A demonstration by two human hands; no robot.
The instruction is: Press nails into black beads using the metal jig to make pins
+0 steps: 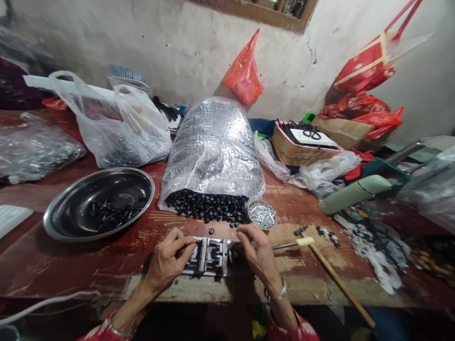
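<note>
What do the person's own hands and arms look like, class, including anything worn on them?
The left hand and right hand are both bare, without gloves. The left sleeve and right sleeve are red with pale markings. A silvery bracelet circles the right wrist; a thin, metallic-looking band sits on the left forearm near the cuff.

Left fingers point(182, 243) over metal fixture point(225, 255); right fingers point(248, 231) at its right end, near silver pins point(262, 214).

jig point(213, 258): bare metal | bowl point(67, 208): polished metal | sack point(216, 142): glossy wrinkled plastic | table point(117, 258): scuffed wood
</note>
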